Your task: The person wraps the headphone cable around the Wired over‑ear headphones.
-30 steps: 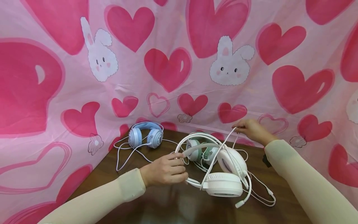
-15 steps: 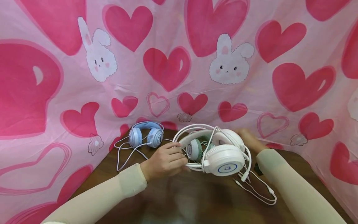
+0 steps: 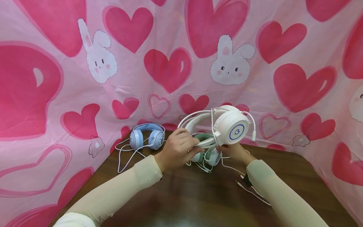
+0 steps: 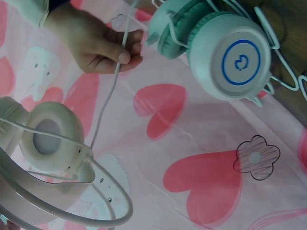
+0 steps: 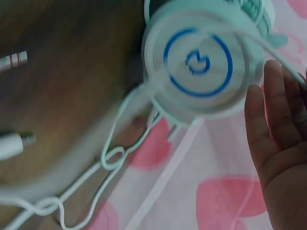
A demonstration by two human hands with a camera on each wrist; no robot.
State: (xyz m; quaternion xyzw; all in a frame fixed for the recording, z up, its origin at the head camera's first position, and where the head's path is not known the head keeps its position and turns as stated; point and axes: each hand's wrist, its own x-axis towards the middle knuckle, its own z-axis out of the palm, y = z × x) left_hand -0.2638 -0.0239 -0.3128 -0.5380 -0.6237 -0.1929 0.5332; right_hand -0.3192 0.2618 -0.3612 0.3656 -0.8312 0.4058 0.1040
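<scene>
My left hand (image 3: 178,148) grips the headband of a white headset (image 3: 233,127), held up above the table with its near ear cup facing me. A thin boom microphone (image 3: 253,134) sticks out at its right. Below the ear cups is my right hand (image 3: 237,153); in the left wrist view its thumb and fingers pinch the headset's white cable (image 4: 109,91). Just behind stands a green-and-white headset (image 3: 213,156), partly hidden by the hands. The right wrist view has the right hand (image 5: 283,143) beside that headset's ear cup (image 5: 201,62).
A light-blue headset (image 3: 147,137) stands at the back left, its cable (image 3: 124,162) looped on the brown table (image 3: 193,198). White cable plugs (image 3: 241,183) lie on the table near the right forearm. A pink heart-patterned cloth (image 3: 170,31) hangs behind.
The white headset has been raised and tilted, its ear cups swung upward. My right hand has moved from the back right to below them, and the cable has come off the table partly.
</scene>
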